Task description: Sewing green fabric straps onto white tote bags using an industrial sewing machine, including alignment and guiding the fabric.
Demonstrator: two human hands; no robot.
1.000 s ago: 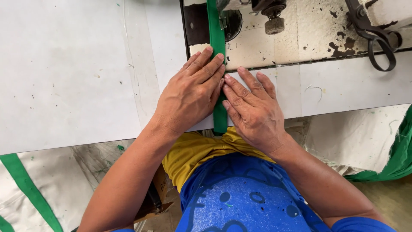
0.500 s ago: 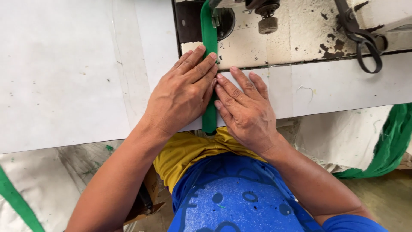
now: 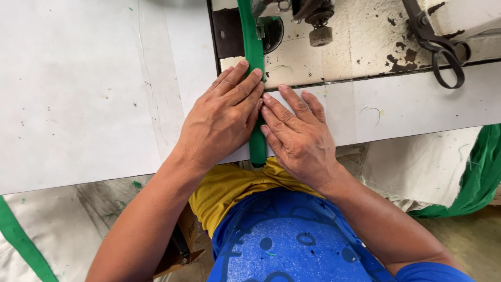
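A narrow green fabric strip (image 3: 251,42) runs from the sewing machine's presser area (image 3: 271,15) toward me across the white table (image 3: 94,94) and over its front edge. My left hand (image 3: 222,117) lies flat on the strip's left side, fingers together and pointing up the strip. My right hand (image 3: 300,138) lies flat against the strip's right side, fingertips touching the left hand's fingers. Both hands press the strip down between them; neither closes around it.
Black scissors (image 3: 436,39) lie on the stained machine bed (image 3: 360,47) at the upper right. Green cloth (image 3: 472,177) hangs at the right below the table. Another green strip (image 3: 21,240) crosses white fabric at the lower left.
Both hands have slid slightly toward me along the strip, and the view has shifted a little; the hands stay flat on either side of the strip.
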